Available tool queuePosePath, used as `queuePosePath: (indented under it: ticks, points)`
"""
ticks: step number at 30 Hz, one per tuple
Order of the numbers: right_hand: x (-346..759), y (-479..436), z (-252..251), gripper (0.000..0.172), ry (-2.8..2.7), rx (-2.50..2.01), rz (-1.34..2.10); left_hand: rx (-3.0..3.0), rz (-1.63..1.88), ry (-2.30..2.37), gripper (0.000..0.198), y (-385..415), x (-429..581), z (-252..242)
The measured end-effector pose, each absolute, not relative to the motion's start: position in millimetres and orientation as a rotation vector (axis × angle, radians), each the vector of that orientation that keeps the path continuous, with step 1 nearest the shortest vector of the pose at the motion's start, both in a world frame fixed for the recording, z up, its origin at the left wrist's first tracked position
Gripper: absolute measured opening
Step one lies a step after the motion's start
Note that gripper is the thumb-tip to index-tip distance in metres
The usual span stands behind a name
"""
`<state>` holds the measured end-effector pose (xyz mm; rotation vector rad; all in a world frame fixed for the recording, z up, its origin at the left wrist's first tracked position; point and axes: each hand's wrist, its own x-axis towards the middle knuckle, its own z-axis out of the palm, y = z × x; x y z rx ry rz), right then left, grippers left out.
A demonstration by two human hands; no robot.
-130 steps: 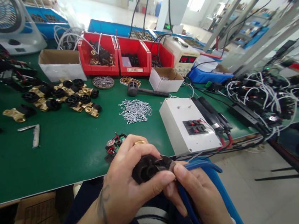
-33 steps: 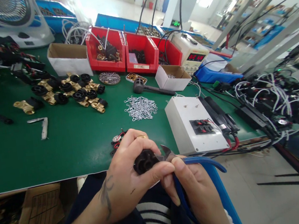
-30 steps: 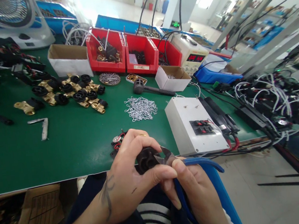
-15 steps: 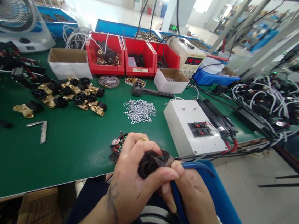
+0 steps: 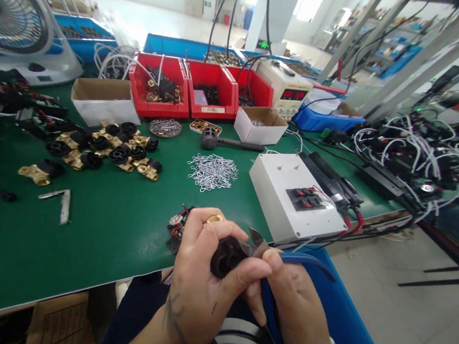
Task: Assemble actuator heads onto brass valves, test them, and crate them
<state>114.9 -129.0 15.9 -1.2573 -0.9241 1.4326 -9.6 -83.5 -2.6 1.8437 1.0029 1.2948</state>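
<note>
L hand (image 5: pixel 202 284) curled round blk part (image 5: pixel 224 258), near ctr, by near edge of bench (image 5: pixel 118 244); R hand (image 5: pixel 296 296) wrapped on blue-handled cutters (image 5: pixel 257 247), blades apart at part's right side (contact unclear). Prob. best: brace hands tog., small nips.

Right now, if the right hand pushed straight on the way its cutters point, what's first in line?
Most likely the black part in the left hand: the blue-handled cutters in the right hand point at it, close by its edge. Touching or just short, I can't tell; depth is unclear.
</note>
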Motion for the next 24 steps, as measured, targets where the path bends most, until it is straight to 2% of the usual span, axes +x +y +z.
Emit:
queuePosePath:
  ticks: [8, 14, 19, 24]
  points:
    - [126.8, -124.4, 22.4, 0.060, -0.962, -1.245, 1.631, 1.794, 1.291, 0.983, 0.033, -82.4, -10.1, -0.9]
    - [126.2, -128.4, 17.7, 0.064, -0.954, -1.247, 1.618, 1.868, 1.269, 0.965, 0.033, -82.4, -9.6, -2.2]
    - [116.3, -127.9, 11.2, 0.062, -0.909, -1.179, 1.445, 1.905, 1.350, 1.075, 0.028, -83.7, -6.8, -3.0]
    - [124.8, -125.7, 12.2, 0.058, -0.989, -1.123, 1.551, 1.755, 1.257, 0.954, 0.035, -81.9, -8.6, -1.4]
